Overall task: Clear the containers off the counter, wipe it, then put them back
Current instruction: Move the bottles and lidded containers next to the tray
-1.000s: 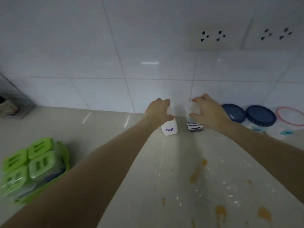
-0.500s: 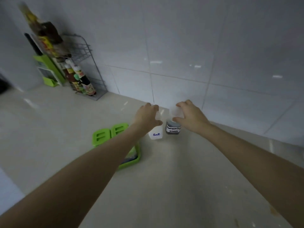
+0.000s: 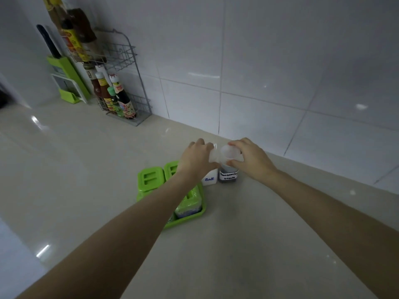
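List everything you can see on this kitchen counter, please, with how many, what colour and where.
Salt container: one, white with blue "Salt" label, centre of counter, held by the left hand.
Seasoning container: one, clear with dark contents and a black label, right beside the salt container, held by the right hand.
Green tray: one, lime green, just left of the salt container, holding green-lidded boxes; their full count is hidden by the forearm.
Wire rack: one, grey, far left against the tiled wall, holding sauce bottles.
Green stand: one, lime green and white, left of the rack.
Counter: one, beige.
Left hand: one, grip closed on the salt container's top.
Right hand: one, grip closed on the seasoning container's lid.
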